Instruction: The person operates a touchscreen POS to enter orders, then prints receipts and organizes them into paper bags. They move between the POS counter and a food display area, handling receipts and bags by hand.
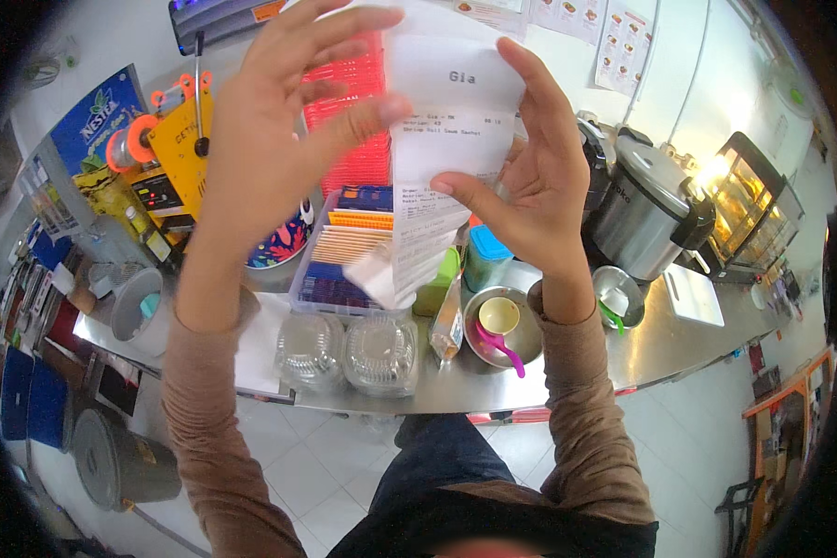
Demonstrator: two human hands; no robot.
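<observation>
A long printed paper receipt [453, 91] hangs upright before me, its lower end curling above a plastic bin of sachets [352, 240]. My right hand [547, 160] grips its right edge between thumb and fingers. My left hand [286, 104], slightly blurred, is raised at the receipt's left side with fingers apart; whether a fingertip touches the paper cannot be told. Behind the paper stands a tall stack of red containers [349, 111]. Two clear plastic clamshell boxes [380, 352] sit below on the steel counter [460, 397].
At right are a steel bowl [523, 342] with a yellow cup and pink-handled utensil, a large cooker [642, 202], a white cutting board [694, 296] and a lit display warmer [753, 202]. At left stand a yellow sealing machine [185, 146], a glass bottle [146, 234] and a grey bin [122, 457].
</observation>
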